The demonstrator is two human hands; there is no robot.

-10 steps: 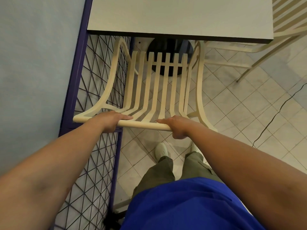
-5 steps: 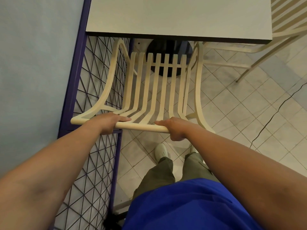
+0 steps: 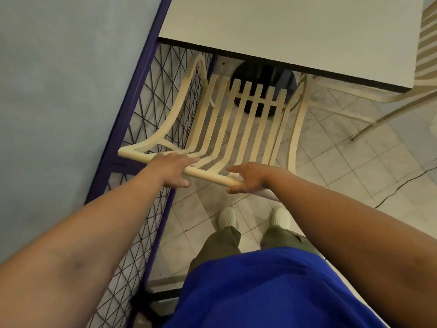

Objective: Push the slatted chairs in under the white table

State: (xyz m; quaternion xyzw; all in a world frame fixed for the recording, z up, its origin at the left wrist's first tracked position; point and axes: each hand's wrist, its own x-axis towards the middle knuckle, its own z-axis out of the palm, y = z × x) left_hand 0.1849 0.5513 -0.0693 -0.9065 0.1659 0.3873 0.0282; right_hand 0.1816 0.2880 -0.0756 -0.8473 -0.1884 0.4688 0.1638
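Observation:
A cream slatted chair [image 3: 238, 124] stands in front of me with the front of its seat under the edge of the white table [image 3: 283, 31]. Both my hands are on its top rail. My left hand [image 3: 171, 169] lies over the rail with straight fingers on top and the thumb spread below. My right hand [image 3: 248, 177] rests at the rail's right part, fingers stretched out above and below it, not wrapped round. A second slatted chair [image 3: 354, 100] stands at the table's right side, partly under the top.
A purple frame with black wire grid [image 3: 146, 129] runs close along the chair's left side, against a pale blue wall. The table's black round base [image 3: 262, 74] sits behind the seat. A thin dark cable [image 3: 402, 183] crosses the tiled floor at right. My feet stand just behind the chair.
Both hands have loosened on the rail: the right hand's curled fingers have straightened and the left thumb has come away. The view has tilted, and the chair has barely shifted.

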